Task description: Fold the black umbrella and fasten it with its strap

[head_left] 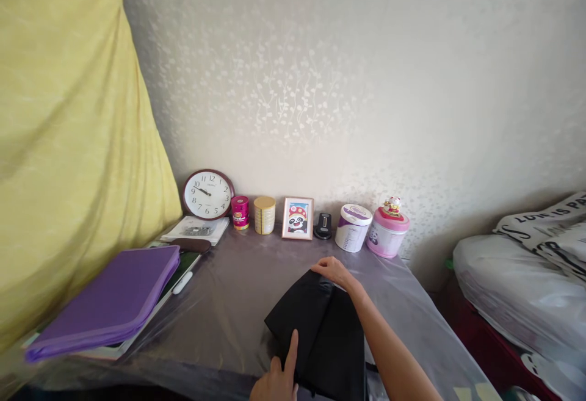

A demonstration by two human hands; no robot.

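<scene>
A black folded item (300,312), which looks like fabric, lies on the grey covered table near its front edge, with a crease running down its middle. At its far top edge, my right hand (332,270) grips the black material between thumb and fingers. My left hand (279,379) is at the near left side of it, index finger stretched out over the black surface and the other fingers curled. The lower part of my left hand is cut off by the frame's bottom edge.
A purple folder (110,294) lies on papers at the left. Along the wall stand a clock (208,194), a pink can (240,213), a yellow-lidded can (264,215), a framed panda picture (297,218), a black stand (323,226) and two tubs (353,228). A yellow curtain (77,114) hangs left.
</scene>
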